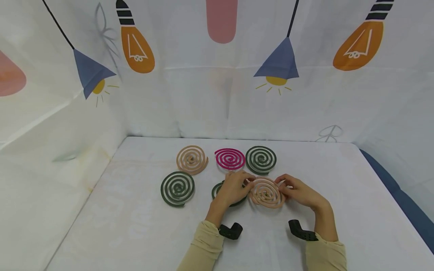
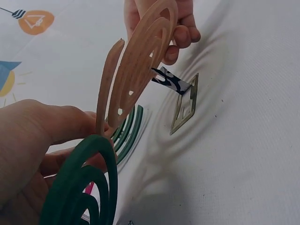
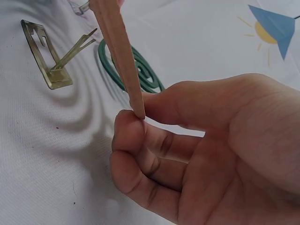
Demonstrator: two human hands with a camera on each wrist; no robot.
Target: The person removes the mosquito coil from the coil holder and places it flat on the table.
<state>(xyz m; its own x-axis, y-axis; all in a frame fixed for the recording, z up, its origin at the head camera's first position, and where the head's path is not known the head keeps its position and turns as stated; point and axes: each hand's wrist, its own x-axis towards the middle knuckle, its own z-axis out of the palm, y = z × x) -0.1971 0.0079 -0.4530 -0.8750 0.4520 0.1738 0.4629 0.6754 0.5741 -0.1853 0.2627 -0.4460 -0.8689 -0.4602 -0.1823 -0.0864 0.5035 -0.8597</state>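
Note:
A tan mosquito coil (image 1: 266, 193) is held raised and tilted between both hands. My left hand (image 1: 234, 186) pinches its left edge between thumb and fingers, and my right hand (image 1: 301, 192) pinches the right edge. Beneath the coil, a small metal stand (image 3: 58, 80) lies on the white cloth with its narrow prong bent upward, apart from the coil in both wrist views. Close to the left hand is a green mosquito coil (image 2: 70, 171), partly hidden by that hand in the head view.
Farther back sit another tan coil (image 1: 191, 159), a magenta coil (image 1: 229, 159) and a green coil (image 1: 261, 160). One more green coil (image 1: 178, 189) lies to the left. A printed white curtain (image 1: 203, 101) hangs behind the table (image 1: 135, 210).

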